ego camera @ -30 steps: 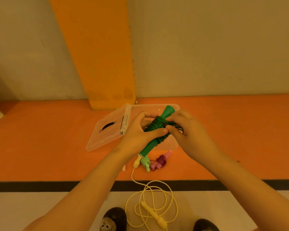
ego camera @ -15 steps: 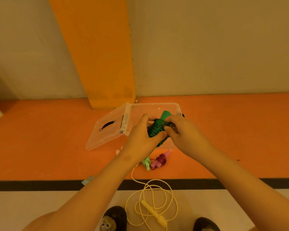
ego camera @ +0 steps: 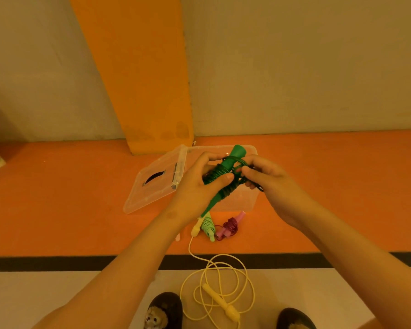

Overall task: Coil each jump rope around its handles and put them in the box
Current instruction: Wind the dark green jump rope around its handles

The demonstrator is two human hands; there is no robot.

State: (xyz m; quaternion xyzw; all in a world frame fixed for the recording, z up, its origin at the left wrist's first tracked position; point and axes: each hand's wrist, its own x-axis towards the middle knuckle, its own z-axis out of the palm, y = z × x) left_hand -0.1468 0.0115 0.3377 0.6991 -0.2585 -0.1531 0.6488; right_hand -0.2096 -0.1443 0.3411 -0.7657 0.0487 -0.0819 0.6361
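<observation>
Left hand [ego camera: 197, 186] clasps green rope [ego camera: 226, 167] coil; right hand [ego camera: 273, 184] pinches loose end at 3 o'clock. Risk: pinch slips, untucked coils spring loose before reaching box [ego camera: 247, 200].

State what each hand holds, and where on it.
The left grip holds the dark green jump rope around its coiled handles, thumb across the coil. The right grip pinches its loose cord beside the coil.

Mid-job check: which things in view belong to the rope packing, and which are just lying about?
Job: dark green rope, held by left hand and right hand; coiled light green rope; coiled pink rope; loose yellow rope; clear box; lid.
Not the job: shoes; orange pillar; black floor stripe.
</observation>
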